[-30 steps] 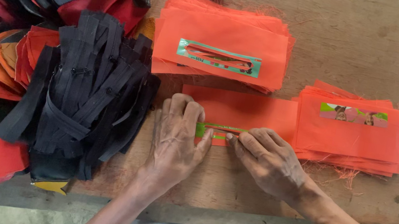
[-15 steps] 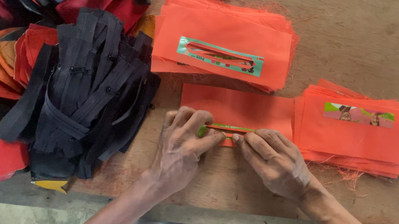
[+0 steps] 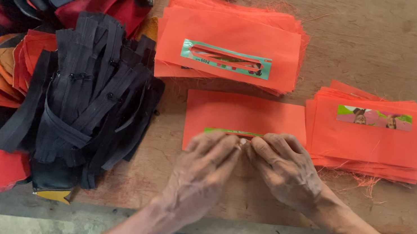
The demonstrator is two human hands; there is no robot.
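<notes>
My left hand (image 3: 202,174) and right hand (image 3: 284,167) meet fingertip to fingertip on the near edge of a single orange fabric piece (image 3: 246,115) lying flat on the wooden bench (image 3: 381,44). Both grips seem pinched shut on its green strip (image 3: 228,132), though my fingers hide the hold. Right of my grip sits an orange stack (image 3: 369,142); beyond it, a larger stack (image 3: 230,44); left, black zippers (image 3: 88,101).
</notes>
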